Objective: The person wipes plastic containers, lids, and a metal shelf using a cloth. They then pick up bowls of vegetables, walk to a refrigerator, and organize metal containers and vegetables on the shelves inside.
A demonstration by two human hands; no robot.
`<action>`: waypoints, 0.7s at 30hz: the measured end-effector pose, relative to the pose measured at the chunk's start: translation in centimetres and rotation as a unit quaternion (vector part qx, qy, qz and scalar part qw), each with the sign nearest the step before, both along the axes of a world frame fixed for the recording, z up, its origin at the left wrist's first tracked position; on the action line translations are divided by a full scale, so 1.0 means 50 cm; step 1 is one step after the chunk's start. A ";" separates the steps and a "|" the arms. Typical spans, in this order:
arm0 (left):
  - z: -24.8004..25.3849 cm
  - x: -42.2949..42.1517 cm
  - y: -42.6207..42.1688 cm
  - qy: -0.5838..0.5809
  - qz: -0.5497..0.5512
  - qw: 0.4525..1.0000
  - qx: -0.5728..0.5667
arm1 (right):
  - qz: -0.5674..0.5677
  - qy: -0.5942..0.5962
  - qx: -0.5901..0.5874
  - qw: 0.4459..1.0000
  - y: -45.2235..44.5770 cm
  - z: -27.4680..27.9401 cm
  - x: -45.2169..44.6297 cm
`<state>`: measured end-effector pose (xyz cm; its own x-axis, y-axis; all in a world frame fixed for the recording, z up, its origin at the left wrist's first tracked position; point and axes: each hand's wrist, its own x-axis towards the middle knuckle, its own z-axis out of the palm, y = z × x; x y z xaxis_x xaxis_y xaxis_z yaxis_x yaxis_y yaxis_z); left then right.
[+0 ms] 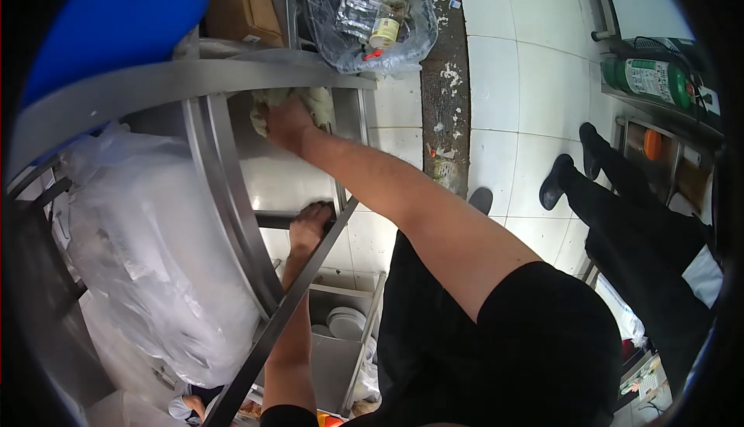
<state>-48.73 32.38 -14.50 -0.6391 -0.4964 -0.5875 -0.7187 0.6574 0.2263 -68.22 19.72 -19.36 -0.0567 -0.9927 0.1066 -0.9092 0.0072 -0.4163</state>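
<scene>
The right arm (403, 187) is stretched from the lower right across the middle of the frame, bent slightly at the elbow. The right hand (288, 123) is held at upper left, its fingers bent and partly hidden. The left arm (291, 342) is extended upward from the bottom, partly covered; the left hand (309, 228) is placed left of centre, fingers bent. Both forearms are bared below short black sleeves (542, 326).

We wear a black top with short sleeves. The right sleeve (550, 326) is wide and stops above the elbow, and our right arm (418, 202) is bare from there down. There is a tiny spot on it near the hem. The left sleeve (287, 416) is black too. Black cloth (415, 318) covers our legs. The round grey tip (480, 199) may be our shoe.
</scene>
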 end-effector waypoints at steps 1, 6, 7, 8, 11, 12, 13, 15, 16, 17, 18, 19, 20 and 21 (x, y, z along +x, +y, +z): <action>-0.003 0.007 -0.001 -0.010 -0.009 1.000 0.006 | 0.003 -0.020 0.036 0.999 -0.002 0.004 0.010; -0.004 0.009 0.004 0.069 -0.008 0.997 0.018 | 0.156 -0.174 0.250 0.940 0.127 0.035 0.024; -0.010 0.017 0.006 0.018 -0.020 1.000 -0.007 | 0.175 -0.275 0.204 0.923 0.179 0.080 -0.012; -0.016 0.026 0.015 -0.035 -0.029 0.998 -0.034 | 0.135 -0.355 0.185 0.906 0.208 0.094 -0.019; 0.031 0.045 0.097 0.089 0.053 0.962 -0.254 | 0.003 -0.429 0.124 0.895 0.319 0.220 -0.089; 0.046 0.046 0.127 0.078 0.110 0.958 -0.253 | -0.009 -0.420 0.132 0.898 0.364 0.244 -0.119; 0.052 0.059 0.165 0.062 0.173 0.950 -0.254 | -0.013 -0.416 0.140 0.898 0.419 0.261 -0.145; 0.074 0.081 0.265 0.037 0.283 0.925 -0.252 | -0.029 -0.446 0.249 0.859 0.526 0.276 -0.202; 0.073 0.064 0.317 0.035 0.327 0.911 -0.247 | -0.069 -0.417 0.196 0.885 0.588 0.261 -0.201; 0.071 0.053 0.354 0.110 0.432 0.895 -0.003 | -0.076 -0.418 0.231 0.875 0.640 0.255 -0.202; 0.072 0.039 0.391 0.190 0.498 0.811 0.239 | -0.082 -0.417 0.266 0.865 0.683 0.253 -0.197; 0.166 -0.038 0.433 0.228 0.581 0.706 0.335 | -0.073 -0.404 0.251 0.876 0.734 0.242 -0.179; 0.293 -0.135 0.464 0.263 0.641 0.582 0.426 | -0.065 -0.392 0.237 0.886 0.770 0.245 -0.168; 0.304 -0.165 0.484 0.287 0.608 0.514 0.533 | -0.069 -0.475 0.338 0.810 0.781 0.303 -0.168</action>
